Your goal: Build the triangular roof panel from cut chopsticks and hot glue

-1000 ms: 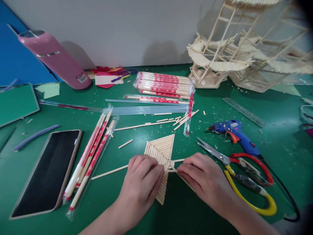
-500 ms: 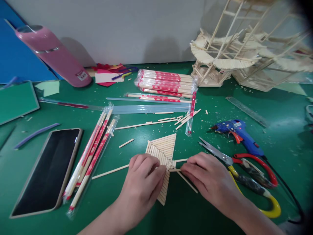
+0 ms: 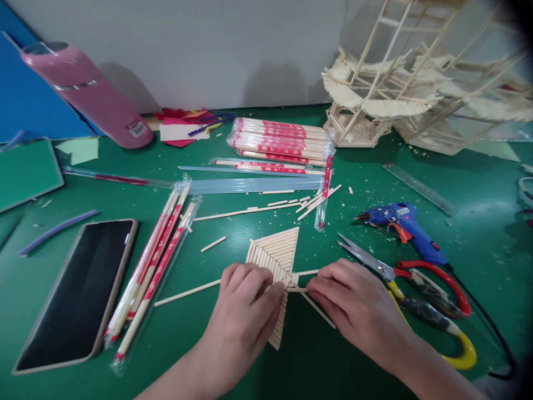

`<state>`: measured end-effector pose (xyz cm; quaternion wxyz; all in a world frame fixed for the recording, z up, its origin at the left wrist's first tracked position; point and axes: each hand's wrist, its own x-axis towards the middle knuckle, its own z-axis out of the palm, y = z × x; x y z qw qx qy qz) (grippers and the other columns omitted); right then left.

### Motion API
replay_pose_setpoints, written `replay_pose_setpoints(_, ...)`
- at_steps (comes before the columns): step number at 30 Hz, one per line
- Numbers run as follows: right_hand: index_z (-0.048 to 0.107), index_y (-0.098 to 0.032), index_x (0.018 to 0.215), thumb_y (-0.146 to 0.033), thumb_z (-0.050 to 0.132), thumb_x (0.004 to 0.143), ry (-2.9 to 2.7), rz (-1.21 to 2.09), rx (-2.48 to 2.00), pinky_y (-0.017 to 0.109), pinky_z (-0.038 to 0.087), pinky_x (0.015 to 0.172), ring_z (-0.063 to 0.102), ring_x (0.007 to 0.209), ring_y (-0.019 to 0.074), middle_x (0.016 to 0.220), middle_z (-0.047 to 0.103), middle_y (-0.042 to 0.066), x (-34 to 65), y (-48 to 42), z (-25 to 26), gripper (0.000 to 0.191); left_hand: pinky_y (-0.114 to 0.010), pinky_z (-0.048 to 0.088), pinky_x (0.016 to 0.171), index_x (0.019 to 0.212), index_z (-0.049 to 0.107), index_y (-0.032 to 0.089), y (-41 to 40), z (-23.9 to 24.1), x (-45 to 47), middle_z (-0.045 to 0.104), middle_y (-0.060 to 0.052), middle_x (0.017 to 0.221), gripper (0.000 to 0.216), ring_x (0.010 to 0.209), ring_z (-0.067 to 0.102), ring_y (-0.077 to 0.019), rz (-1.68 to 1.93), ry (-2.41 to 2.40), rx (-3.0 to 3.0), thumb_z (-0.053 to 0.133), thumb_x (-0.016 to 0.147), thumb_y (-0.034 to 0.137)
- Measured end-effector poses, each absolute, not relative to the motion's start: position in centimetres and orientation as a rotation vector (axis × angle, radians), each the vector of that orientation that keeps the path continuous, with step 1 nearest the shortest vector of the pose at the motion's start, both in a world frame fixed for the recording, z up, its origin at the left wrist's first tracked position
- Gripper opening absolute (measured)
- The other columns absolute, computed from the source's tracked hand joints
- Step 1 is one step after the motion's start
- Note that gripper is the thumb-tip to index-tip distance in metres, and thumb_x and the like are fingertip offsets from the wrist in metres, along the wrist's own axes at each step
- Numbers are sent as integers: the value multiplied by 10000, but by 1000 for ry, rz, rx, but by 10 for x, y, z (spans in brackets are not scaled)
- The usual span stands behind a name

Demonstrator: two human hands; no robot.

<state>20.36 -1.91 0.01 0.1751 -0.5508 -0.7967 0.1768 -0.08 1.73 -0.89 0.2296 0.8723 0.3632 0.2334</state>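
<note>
A flat panel of thin wooden sticks, laid in nested angled rows, rests on the green table in front of me. My left hand is closed on its left part, fingertips near the middle and hiding some rows. Close to the panel's centre, my right hand pinches a short wooden stick, whose left end meets the panel. Two more sticks stick out to the right there, one above and one slanting below the fingers. A long stick runs out left from under my left hand.
To the right lie scissors, a blue glue gun and a clear ruler. A phone and wrapped chopsticks are at left. Behind are chopstick packs, a pink bottle and a stick-built model.
The whole view has shifted very slightly. Both hands keep the same grip and place on the panel and stick.
</note>
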Motion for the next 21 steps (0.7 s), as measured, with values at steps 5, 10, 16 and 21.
replay_pose_setpoints(5, 609, -219, 910, -212, 422, 885, -2276, 543, -1572, 302, 360, 662, 481, 749, 151, 803, 562, 28, 204, -18, 0, 189, -370, 360, 721, 937, 586, 175, 17, -8, 1, 547, -56, 857, 194, 810, 456, -185, 649, 1012, 2410, 456, 824, 84)
replay_pose_setpoints(10, 603, -221, 913, -224, 412, 892, -2292, 539, -1563, 298, 348, 657, 476, 744, 148, 799, 561, 26, 205, -16, 1, 192, -375, 356, 737, 954, 581, 176, 16, -8, -1, 546, -56, 866, 191, 823, 465, -187, 615, 1006, 2425, 456, 832, 97)
replay_pose_setpoints(16, 593, -223, 888, -221, 404, 893, -2325, 538, -1557, 295, 331, 643, 471, 743, 148, 796, 560, 20, 205, -13, 1, 188, -405, 325, 750, 1024, 579, 221, 17, -10, -5, 557, -60, 913, 249, 861, 450, -216, 584, 920, 2504, 477, 819, 123)
replay_pose_setpoints(21, 601, -220, 895, -197, 410, 883, -2336, 547, -1567, 295, 332, 653, 474, 755, 149, 810, 566, 21, 205, -12, 2, 192, -409, 317, 749, 984, 604, 230, 17, -10, -3, 573, -60, 926, 218, 852, 450, -223, 565, 918, 2573, 512, 795, 172)
